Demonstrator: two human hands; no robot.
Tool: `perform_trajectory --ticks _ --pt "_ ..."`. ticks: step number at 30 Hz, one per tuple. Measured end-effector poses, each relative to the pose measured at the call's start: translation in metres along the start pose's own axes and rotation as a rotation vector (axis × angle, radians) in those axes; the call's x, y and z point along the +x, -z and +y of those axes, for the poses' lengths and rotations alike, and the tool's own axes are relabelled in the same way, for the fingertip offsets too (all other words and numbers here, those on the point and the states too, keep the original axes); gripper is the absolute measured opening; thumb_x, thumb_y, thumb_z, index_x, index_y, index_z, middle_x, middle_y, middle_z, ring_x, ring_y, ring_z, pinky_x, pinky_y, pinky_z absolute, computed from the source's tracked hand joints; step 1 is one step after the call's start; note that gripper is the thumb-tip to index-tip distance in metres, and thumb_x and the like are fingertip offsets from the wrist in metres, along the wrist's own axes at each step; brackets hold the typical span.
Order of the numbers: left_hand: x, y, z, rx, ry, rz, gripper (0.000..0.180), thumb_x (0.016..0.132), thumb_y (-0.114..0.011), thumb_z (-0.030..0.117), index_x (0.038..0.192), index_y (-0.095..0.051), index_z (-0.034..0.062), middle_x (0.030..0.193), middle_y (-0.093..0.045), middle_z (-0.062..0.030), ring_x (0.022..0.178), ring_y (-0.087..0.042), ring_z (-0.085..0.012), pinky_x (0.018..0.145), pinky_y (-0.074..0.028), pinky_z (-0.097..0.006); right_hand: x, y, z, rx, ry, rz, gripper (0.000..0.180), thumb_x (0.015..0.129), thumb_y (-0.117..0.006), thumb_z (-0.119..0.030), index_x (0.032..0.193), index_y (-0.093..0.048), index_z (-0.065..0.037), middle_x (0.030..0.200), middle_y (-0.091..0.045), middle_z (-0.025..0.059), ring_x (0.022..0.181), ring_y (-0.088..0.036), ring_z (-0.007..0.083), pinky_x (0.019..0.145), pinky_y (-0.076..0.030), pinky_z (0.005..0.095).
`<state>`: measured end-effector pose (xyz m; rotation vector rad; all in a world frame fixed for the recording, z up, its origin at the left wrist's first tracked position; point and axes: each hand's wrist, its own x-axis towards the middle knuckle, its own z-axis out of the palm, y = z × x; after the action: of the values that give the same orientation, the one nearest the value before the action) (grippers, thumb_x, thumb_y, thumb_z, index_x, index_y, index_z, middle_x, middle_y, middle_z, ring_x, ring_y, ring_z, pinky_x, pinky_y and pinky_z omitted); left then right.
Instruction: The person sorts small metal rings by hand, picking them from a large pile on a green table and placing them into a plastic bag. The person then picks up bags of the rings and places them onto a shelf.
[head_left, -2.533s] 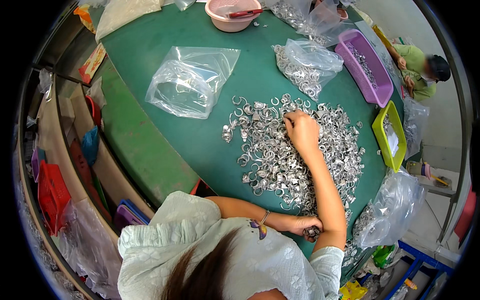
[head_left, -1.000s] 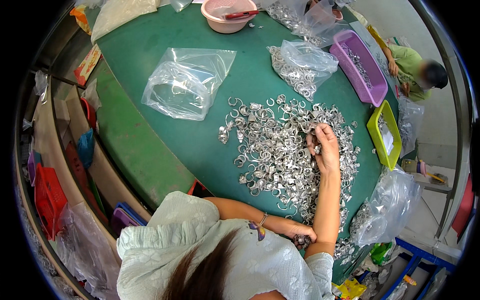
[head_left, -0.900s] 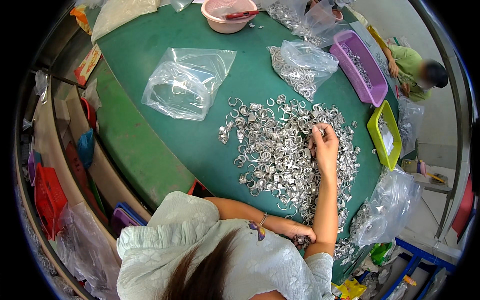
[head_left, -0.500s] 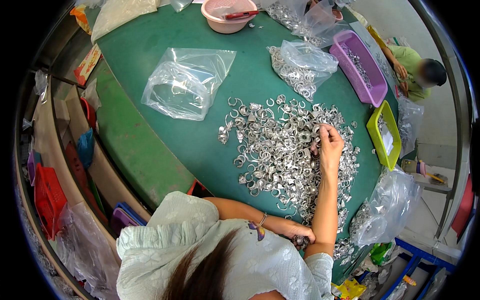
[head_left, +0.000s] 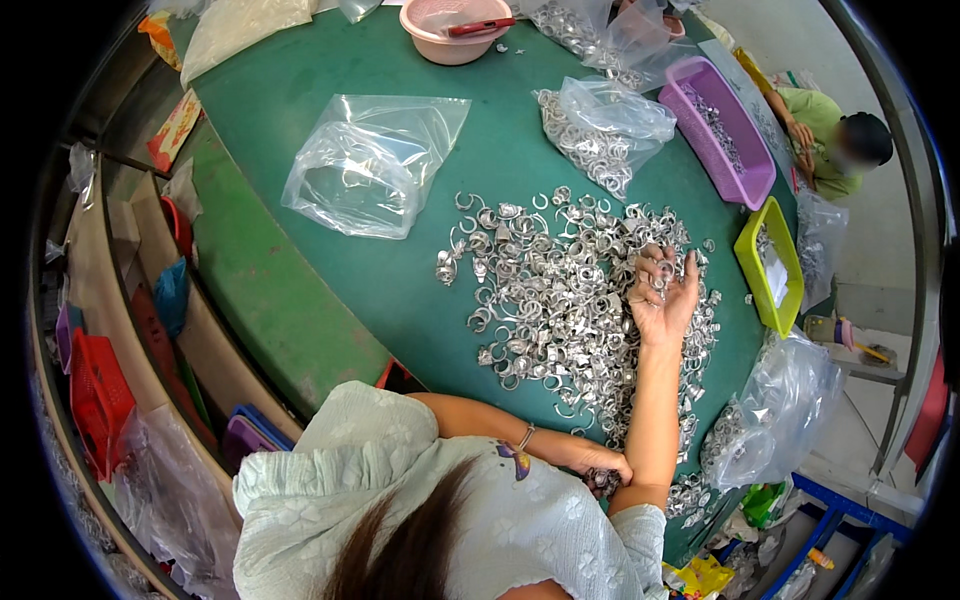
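Silver-coloured metal rings (head_left: 560,300) lie in a wide, loose heap on the green tabletop. Over the heap's right side, my right hand (head_left: 665,305) is turned palm up. Its fingers are curled around a silver ring (head_left: 661,272), with one finger standing apart. My left hand (head_left: 598,460) rests low, by the near edge of the heap, under my right forearm. It is closed on several rings (head_left: 602,482), which look darker in the shade. My right forearm hides part of the heap.
A clear plastic bag (head_left: 375,165) lies at the left. Beyond the heap sits a bag of rings (head_left: 595,130). Purple (head_left: 745,190) and lime-green (head_left: 787,310) baskets line the right, with another bag (head_left: 770,410) nearer. A pink bowl (head_left: 455,45) stands far back; a co-worker (head_left: 825,140) sits far right.
My right hand has rolled from a knuckles-up pinch over the heap to palm up, shifting slightly right, with a ring now visible in its fingers. My left hand has stayed put.
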<state>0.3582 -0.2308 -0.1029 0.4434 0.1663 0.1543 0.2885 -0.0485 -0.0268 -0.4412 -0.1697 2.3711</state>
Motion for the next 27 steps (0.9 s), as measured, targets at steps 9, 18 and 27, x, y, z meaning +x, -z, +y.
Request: perform_trajectory --ticks 9,18,27 --pt "-0.013 -0.004 -0.003 0.091 -0.001 -0.011 0.023 0.075 -0.058 0.029 0.077 -0.062 0.0065 0.065 -0.06 -0.0056 0.052 -0.057 -0.0161 0.042 -0.037 -0.026 -0.017 -0.006 0.007 0.114 0.01 0.264 0.025 0.09 -0.049 -0.026 0.098 -0.051 -0.002 0.101 -0.053 0.0141 0.085 -0.05 0.0213 0.059 -0.043 0.0279" --pt "-0.018 0.003 0.012 0.22 0.027 -0.113 0.035 0.083 -0.06 0.028 0.106 -0.057 0.0009 0.081 -0.061 -0.0083 0.055 -0.056 -0.0126 0.039 -0.034 -0.02 -0.066 0.017 -0.03 0.11 0.031 0.165 0.018 0.093 -0.047 -0.018 0.105 -0.048 -0.005 0.089 -0.048 0.0057 0.063 -0.041 0.0097 0.043 -0.029 0.0178" --pt "-0.019 -0.007 0.021 0.038 -0.066 -0.137 0.044 0.088 -0.054 0.021 0.125 -0.045 -0.0004 0.081 -0.055 -0.0098 0.054 -0.049 -0.0114 0.039 -0.032 -0.019 -0.201 0.026 -0.051 0.264 0.583 0.059 0.036 0.093 -0.041 -0.031 0.112 -0.048 -0.001 0.1 -0.049 0.0154 0.09 -0.045 0.025 0.078 -0.04 0.0365"
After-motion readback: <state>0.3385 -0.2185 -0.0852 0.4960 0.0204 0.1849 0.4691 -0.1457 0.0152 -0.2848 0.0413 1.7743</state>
